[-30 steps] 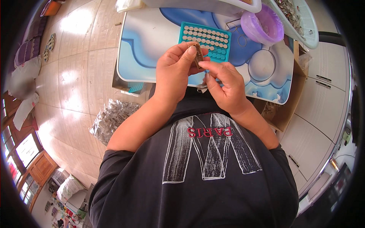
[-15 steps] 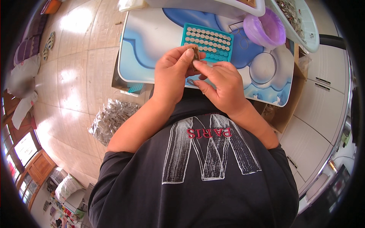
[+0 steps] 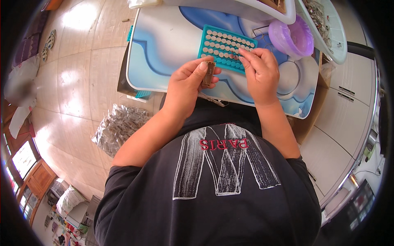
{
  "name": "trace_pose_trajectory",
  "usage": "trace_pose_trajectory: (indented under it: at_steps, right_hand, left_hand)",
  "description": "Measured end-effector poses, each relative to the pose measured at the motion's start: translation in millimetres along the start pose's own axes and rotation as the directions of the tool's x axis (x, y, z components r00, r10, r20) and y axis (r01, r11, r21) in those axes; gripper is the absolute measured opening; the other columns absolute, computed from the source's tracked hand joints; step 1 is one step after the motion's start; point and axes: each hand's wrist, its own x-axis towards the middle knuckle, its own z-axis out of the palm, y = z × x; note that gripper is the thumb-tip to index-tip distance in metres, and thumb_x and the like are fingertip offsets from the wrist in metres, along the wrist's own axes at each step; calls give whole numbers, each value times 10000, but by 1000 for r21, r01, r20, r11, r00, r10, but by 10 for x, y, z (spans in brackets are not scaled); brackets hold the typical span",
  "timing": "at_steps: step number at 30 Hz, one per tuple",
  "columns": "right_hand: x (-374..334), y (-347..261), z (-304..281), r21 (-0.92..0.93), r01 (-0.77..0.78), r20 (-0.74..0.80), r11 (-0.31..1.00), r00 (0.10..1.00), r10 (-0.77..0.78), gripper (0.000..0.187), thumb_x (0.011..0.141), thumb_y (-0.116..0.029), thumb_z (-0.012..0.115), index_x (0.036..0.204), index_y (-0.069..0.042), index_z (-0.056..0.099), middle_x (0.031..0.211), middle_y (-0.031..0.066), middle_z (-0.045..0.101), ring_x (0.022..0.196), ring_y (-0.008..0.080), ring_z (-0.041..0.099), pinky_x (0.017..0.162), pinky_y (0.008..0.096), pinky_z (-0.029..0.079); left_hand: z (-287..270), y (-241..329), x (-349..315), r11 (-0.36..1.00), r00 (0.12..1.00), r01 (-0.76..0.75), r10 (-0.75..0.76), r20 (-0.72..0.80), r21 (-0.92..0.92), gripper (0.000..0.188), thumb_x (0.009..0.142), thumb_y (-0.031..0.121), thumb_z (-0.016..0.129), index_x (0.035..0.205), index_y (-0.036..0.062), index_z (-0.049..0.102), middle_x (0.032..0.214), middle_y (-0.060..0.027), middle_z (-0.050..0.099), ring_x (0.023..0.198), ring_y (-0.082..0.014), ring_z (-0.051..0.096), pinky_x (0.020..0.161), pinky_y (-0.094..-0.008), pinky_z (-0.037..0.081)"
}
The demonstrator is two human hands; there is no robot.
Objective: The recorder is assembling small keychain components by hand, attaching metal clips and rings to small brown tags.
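Note:
In my left hand (image 3: 186,84) is a small brown rectangular piece (image 3: 208,74) with a thin frame, held upright between thumb and fingers. A teal tray (image 3: 202,52) lies beyond it on the table, with rows of small round silvery discs (image 3: 221,41) in its pockets; the pockets of its nearest row look bare. My right hand (image 3: 262,74) is over the tray's right part, thumb and forefinger pinched together above the discs. Whatever is between those fingertips is too small to make out.
The table (image 3: 160,49) has a blue and white pattern. At its far right stand a purple bowl (image 3: 303,41), a white bin (image 3: 230,12) and a pale green basket (image 3: 338,45). A clear bag of small parts (image 3: 121,127) sits on the floor at left. White cabinets (image 3: 340,119) line the right.
My right hand has left the brown piece and moved right and away to the tray. The left hand keeps hold of the piece, whose face now shows more fully.

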Motion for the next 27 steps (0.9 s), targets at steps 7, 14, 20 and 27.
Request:
trace_pose_trajectory:
  at_steps: [7, 14, 20, 27]
  right_hand:
    - [-4, 27, 65, -81, 97, 37, 992, 995, -94, 152, 630, -82, 741, 748, -94, 647, 767, 23, 559, 708, 219, 544, 622, 336, 421]
    - [85, -355, 78, 242, 15, 40, 970, 999, -26, 160, 628, -108, 744, 728, -85, 621, 788, 44, 562, 748, 231, 550, 663, 351, 422]
    - [64, -381, 91, 190, 99, 132, 977, 983, -126, 155, 630, -97, 739, 749, -79, 641, 779, 39, 556, 757, 232, 546, 653, 348, 422]
    - [76, -93, 74, 98, 3, 2, 995, 1000, -3, 207, 655, -49, 725, 852, -102, 693, 785, 30, 562, 740, 226, 536, 647, 328, 426]
  left_hand:
    - [22, 40, 31, 999, 999, 39, -39, -6, -24, 313, 942, 193, 497, 1141, -47, 531, 960, -119, 631, 810, -165, 616, 734, -279, 507]
    - [-5, 15, 69, 998, 999, 51, -51, 17, -38, 276, 933, 178, 515, 1101, -37, 553, 937, -92, 633, 797, -149, 617, 738, -283, 510]
    - [-30, -57, 104, 998, 999, 30, -28, 35, -64, 257, 925, 157, 527, 1102, -26, 558, 919, -60, 630, 788, -114, 607, 741, -281, 512]
    - [-6, 5, 87, 999, 999, 44, -43, 24, -23, 280, 936, 177, 503, 1127, -20, 553, 1001, -122, 637, 856, -188, 635, 782, -311, 526]
